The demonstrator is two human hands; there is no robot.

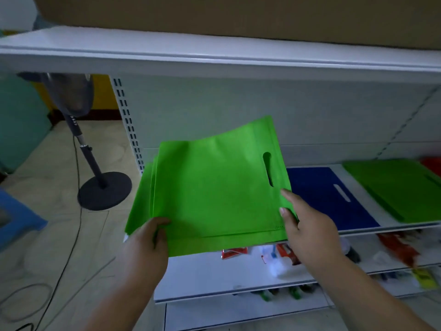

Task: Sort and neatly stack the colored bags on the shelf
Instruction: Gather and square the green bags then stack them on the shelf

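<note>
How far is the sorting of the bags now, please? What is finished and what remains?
Done, it seems: a blue bag and a green pile lie flat side by side on the shelf. In hand: the left hand and right hand grip a green bag stack, not yet laid down. Left: placing it; a red bag at the far right is barely visible.

You hold a sheaf of flat bright green bags [214, 187], their layered edges fanned at 9 o'clock and the far corner lifted; a die-cut slot handle runs along the 3 o'clock edge. A dark blue bag [329, 199] lies flat on the white shelf [391, 226] just beside the sheaf at 3 o'clock, slot handle visible. Further toward 3 o'clock lies a second green stack [401, 187]; a red bag [432, 164] shows beyond it at the frame edge.
</note>
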